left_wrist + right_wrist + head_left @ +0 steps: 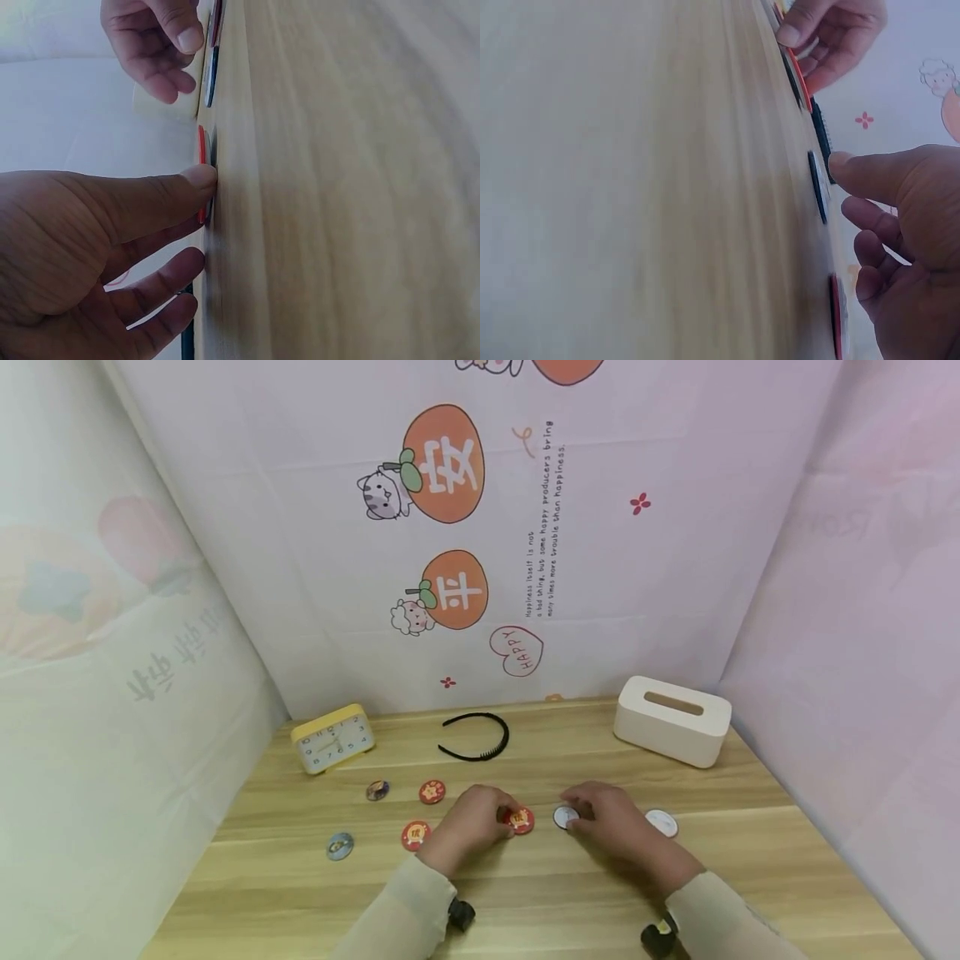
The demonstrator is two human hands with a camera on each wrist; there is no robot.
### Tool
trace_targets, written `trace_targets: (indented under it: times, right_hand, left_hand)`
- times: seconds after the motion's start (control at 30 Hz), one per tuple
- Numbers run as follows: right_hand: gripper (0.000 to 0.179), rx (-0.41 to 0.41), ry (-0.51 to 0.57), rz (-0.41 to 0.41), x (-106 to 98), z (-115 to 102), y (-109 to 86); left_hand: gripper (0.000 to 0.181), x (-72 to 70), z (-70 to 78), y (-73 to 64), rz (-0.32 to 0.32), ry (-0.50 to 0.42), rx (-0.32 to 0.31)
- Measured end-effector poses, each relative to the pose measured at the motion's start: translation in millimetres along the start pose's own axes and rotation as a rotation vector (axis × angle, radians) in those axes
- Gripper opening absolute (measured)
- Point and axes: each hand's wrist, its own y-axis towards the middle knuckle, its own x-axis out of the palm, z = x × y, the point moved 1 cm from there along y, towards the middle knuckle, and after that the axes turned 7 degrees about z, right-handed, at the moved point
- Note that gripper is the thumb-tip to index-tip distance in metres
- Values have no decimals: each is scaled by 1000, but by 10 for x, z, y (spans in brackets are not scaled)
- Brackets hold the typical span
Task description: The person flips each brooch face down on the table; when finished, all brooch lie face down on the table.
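Observation:
My left hand [474, 823] pinches a red round badge [521, 821] with a gold design between thumb and fingers. In the left wrist view the red badge [202, 139] stands edge-on, close over the wooden surface, and the left thumb [199, 177] lies across it. A white round badge [565, 816] lies just to its right on the table. My right hand [617, 823] hovers around that badge, thumb and fingers spread. Seen from the right wrist, the right thumb [842, 166] is beside the white badge [819, 187], with the other fingers loosely bent.
Another white badge [662, 823] lies right of the right hand. Left of the left hand are red badges [431, 791] [415, 835] and picture badges [377, 790] [340, 846]. Farther back stand a yellow clock [333, 739], a black headband [501, 737] and a white tissue box [667, 731].

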Motion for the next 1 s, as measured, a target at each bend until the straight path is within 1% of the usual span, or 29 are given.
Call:
trace_targets:
  times: [0.13, 0.27, 0.47, 0.57, 0.73, 1.0]
  right_hand:
    - [32, -50, -26, -11, 65, -100, 73]
    - [33, -96, -37, -36, 135, -192, 125]
    - [28, -166, -46, -67, 223, -291, 167]
    - [25, -185, -52, -68, 259, -321, 182]
    - [18, -209, -56, -59, 306, -351, 200]
    - [13, -250, -72, -65, 326, -353, 213]
  left_hand:
    - [28, -1, -21, 2, 2, -6, -2]
    - [28, 9, -39, 6, 1, -15, 0]
    - [26, 22, -42, 8, 1, -5, 26]
    - [24, 22, -39, 11, 2, -11, 49]
    - [20, 25, -49, 6, -4, -46, 71]
    - [19, 34, -76, 1, -3, -44, 99]
